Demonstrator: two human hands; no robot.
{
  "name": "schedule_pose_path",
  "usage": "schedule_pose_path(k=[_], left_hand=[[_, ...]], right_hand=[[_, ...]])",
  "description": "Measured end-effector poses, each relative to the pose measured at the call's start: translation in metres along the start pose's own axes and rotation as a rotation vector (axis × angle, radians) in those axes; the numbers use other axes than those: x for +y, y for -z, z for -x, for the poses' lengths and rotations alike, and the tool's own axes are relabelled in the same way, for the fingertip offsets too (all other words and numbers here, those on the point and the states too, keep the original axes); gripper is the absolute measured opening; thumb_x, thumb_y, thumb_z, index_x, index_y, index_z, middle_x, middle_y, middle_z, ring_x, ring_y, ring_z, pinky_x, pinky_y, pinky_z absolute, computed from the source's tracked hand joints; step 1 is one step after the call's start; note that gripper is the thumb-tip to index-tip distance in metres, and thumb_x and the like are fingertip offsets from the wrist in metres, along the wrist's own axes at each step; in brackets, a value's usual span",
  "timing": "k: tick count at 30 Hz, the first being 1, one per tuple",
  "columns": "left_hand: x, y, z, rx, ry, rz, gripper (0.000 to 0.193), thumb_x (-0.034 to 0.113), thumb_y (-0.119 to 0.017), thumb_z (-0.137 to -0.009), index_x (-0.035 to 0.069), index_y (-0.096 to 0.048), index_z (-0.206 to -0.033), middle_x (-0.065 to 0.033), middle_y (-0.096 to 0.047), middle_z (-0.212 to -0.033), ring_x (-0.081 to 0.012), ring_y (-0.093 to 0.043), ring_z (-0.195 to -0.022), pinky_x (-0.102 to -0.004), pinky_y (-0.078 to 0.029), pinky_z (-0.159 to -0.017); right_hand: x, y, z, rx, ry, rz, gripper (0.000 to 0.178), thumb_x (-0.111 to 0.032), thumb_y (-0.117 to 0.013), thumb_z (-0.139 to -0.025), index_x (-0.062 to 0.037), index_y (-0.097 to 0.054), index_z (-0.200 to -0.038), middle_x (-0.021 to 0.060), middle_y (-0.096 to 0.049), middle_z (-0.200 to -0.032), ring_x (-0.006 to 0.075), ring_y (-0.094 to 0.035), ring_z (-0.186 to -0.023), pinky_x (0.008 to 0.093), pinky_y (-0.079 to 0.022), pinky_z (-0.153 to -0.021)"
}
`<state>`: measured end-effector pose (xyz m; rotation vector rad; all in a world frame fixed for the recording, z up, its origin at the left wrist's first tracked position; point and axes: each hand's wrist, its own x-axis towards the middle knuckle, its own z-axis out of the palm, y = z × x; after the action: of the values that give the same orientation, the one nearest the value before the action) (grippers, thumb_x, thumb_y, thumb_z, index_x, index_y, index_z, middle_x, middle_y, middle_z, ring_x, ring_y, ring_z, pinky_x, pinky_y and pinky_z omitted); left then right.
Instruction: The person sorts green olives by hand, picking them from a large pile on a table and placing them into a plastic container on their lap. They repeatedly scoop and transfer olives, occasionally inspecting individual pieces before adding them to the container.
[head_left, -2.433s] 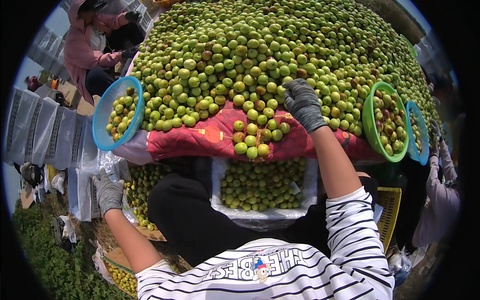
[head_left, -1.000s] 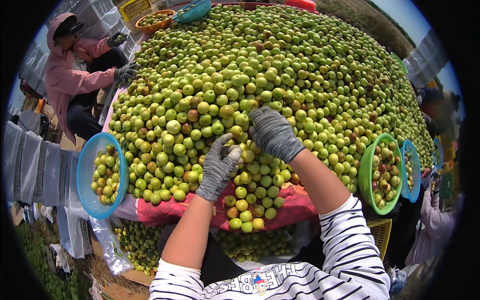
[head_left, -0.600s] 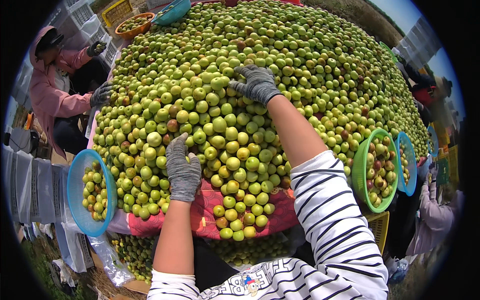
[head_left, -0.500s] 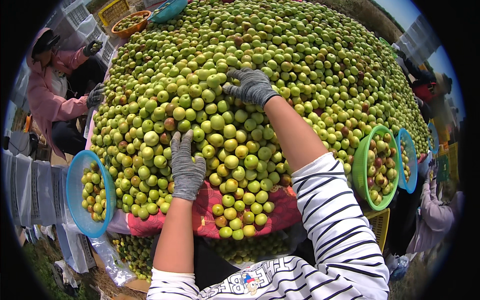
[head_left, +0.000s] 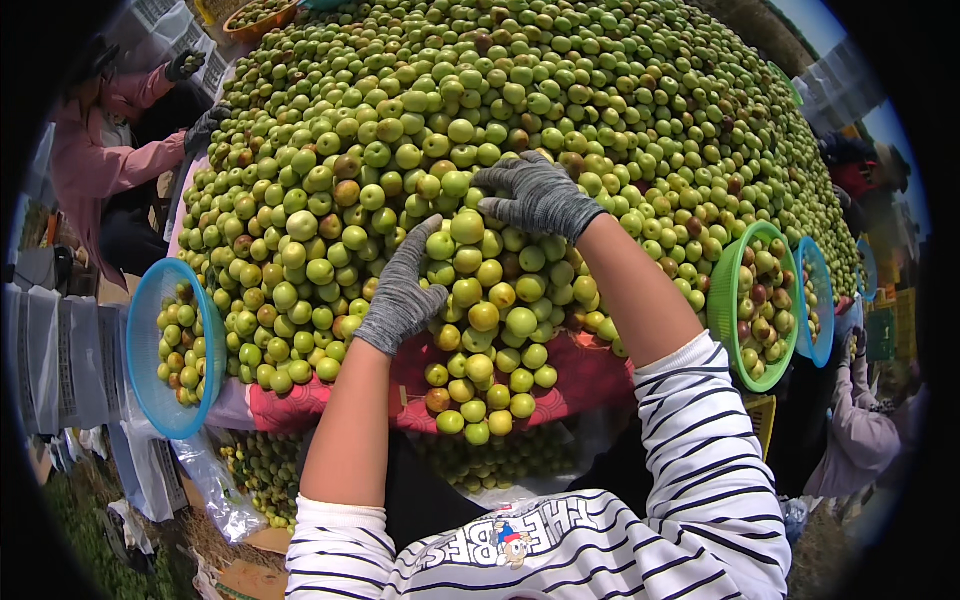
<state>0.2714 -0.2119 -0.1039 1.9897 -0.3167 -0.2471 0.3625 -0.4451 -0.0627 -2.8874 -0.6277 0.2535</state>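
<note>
A broad heap of green jujubes (head_left: pixel 400 110), some with brown-red patches, spreads over a red patterned cloth (head_left: pixel 560 400). My left hand (head_left: pixel 403 292), in a grey knit glove, rests on the near slope of the heap, its fingers stretched out and pointing away from me. To its right and a little farther off, my right hand (head_left: pixel 540 197), gloved the same way, lies across the jujubes with extended fingers pointing left. A band of fruit shows between the hands. Below it, a small cluster of jujubes (head_left: pixel 480 390) sits at the cloth's front edge.
A blue plastic basket (head_left: pixel 205 330) holding jujubes stands at the left. At the right are a green basket (head_left: pixel 737 300) and another blue basket (head_left: pixel 822 300), both with fruit. More jujubes (head_left: pixel 265 465) lie below the cloth's edge. A person in pink (head_left: pixel 130 165) works at the far left.
My left hand has moved right and farther up the heap. My right hand has come nearer and to the right. The two hands are closer together, with jujubes between them.
</note>
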Motion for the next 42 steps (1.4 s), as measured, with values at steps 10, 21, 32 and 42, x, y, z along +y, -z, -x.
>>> schedule_pose_path(k=[10, 21, 32, 42], left_hand=[[0.016, -0.004, 0.040, 0.205, -0.249, -0.399, 0.076, -0.003, -0.060, -0.071, 0.011, -0.039, -0.143, -0.0149, -0.046, -0.142, -0.0284, -0.044, -0.134, -0.0359, -0.034, -0.114], [0.024, 0.102, 0.237, 0.681, 0.239, -0.264, 0.017, 0.014, -0.054, -0.097, 0.004, -0.056, -0.110, -0.0113, -0.062, -0.092, -0.0223, -0.060, -0.080, -0.0354, -0.050, -0.078], [-0.051, 0.226, 0.472, 1.033, 0.673, -0.873, 0.054, 0.022, -0.067, -0.087, 0.004, -0.048, -0.134, -0.0216, -0.058, -0.124, -0.0352, -0.056, -0.113, -0.0423, -0.043, -0.099], [0.056, -0.002, 0.225, 0.184, -0.090, -0.393, 0.035, 0.014, -0.072, -0.083, 0.005, -0.062, -0.116, -0.0090, -0.066, -0.095, -0.0201, -0.065, -0.085, -0.0312, -0.053, -0.079]], right_hand=[[-0.018, -0.017, 0.092, 0.321, 0.055, 0.150, 0.048, -0.040, -0.057, -0.091, -0.0164, -0.055, -0.134, 0.0147, -0.050, -0.138, 0.0346, -0.046, -0.128, 0.0449, -0.036, -0.108], [-0.050, -0.042, 0.275, 0.258, -0.170, -0.303, 0.031, -0.021, -0.069, -0.083, -0.0086, -0.064, -0.111, 0.0119, -0.064, -0.109, 0.0278, -0.060, -0.109, 0.0384, -0.047, -0.099], [-0.083, -0.055, 0.257, 0.230, -0.206, -0.335, 0.047, -0.026, -0.071, -0.081, -0.0085, -0.058, -0.123, 0.0138, -0.061, -0.120, 0.0290, -0.058, -0.115, 0.0385, -0.045, -0.101], [-0.073, -0.077, 0.281, 0.179, -0.273, -0.350, 0.054, -0.023, -0.072, -0.079, -0.0062, -0.053, -0.127, 0.0157, -0.059, -0.123, 0.0311, -0.056, -0.117, 0.0392, -0.044, -0.102]])
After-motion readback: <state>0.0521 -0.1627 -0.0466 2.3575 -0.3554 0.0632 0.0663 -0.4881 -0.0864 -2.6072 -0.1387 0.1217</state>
